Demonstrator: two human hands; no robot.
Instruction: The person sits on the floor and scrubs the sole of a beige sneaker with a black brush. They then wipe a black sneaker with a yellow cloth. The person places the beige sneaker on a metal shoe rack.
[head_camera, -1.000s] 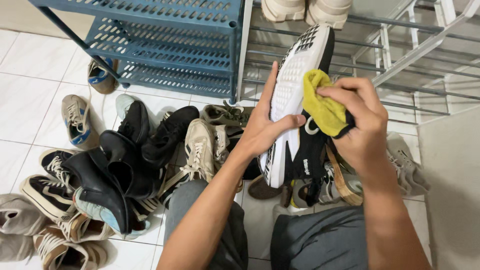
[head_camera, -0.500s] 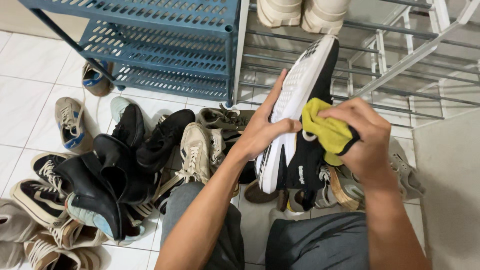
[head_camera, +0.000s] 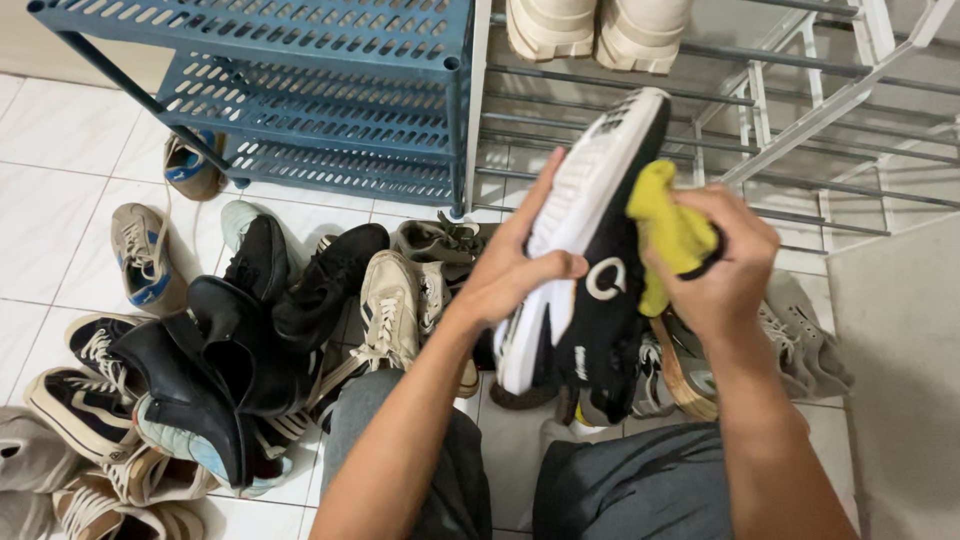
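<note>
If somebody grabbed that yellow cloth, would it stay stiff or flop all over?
Probably floppy: the yellow cloth is bunched and folded inside the right hand, bending around the fingers. It likely weighs little, since a few fingers pinch it against the black-and-white sneaker that the left hand grips. Its fuzzy-looking surface suggests it would not slip easily.
</note>
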